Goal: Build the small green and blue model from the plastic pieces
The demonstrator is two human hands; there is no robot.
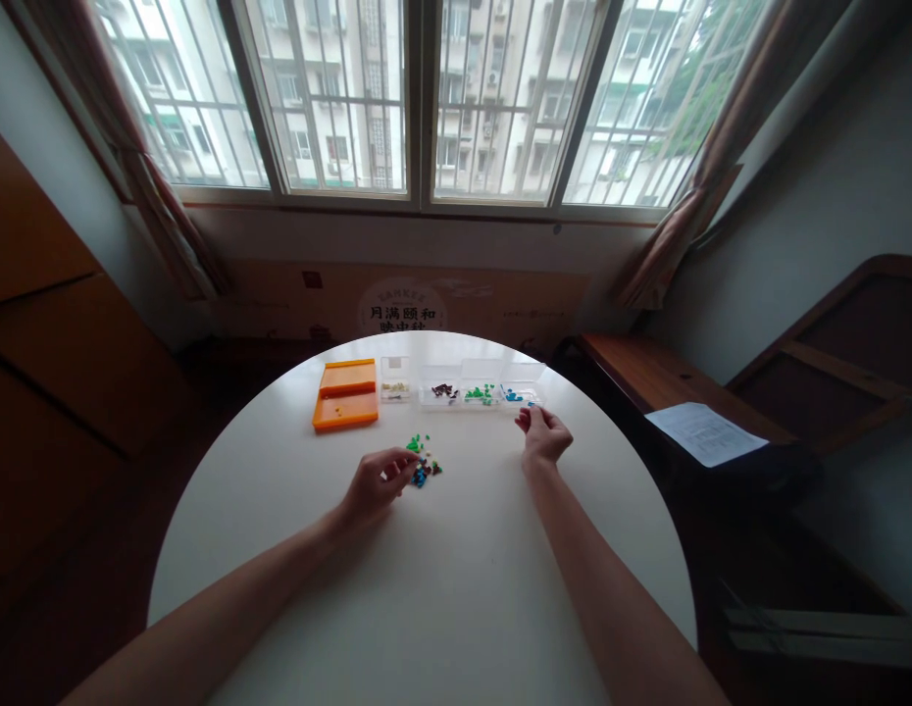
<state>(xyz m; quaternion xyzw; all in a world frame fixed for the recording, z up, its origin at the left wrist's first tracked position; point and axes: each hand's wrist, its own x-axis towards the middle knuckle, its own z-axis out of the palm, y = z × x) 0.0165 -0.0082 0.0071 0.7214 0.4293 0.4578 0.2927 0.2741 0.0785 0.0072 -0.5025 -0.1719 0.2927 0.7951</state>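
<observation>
My left hand (pixel 379 482) has its fingers curled at a small mixed pile of tiny pieces (pixel 421 478), blue, brown, green and pale. Anything between its fingertips is too small to make out. Just behind the pile lie loose green pieces (pixel 414 444). My right hand (pixel 545 437) is closed in a pinch at the front of the clear box section with blue pieces (pixel 513 395); what the pinch holds cannot be made out. In neighbouring sections lie green pieces (pixel 480 394) and dark brown pieces (pixel 445 390).
An orange two-part tray (pixel 346 425) with a few small pieces stands at the back left. Beside it is a clear open box (pixel 395 365) with pale pieces. The round white table (pixel 456 588) has a wooden bench (pixel 633 378) with a paper sheet (pixel 706 432) to its right.
</observation>
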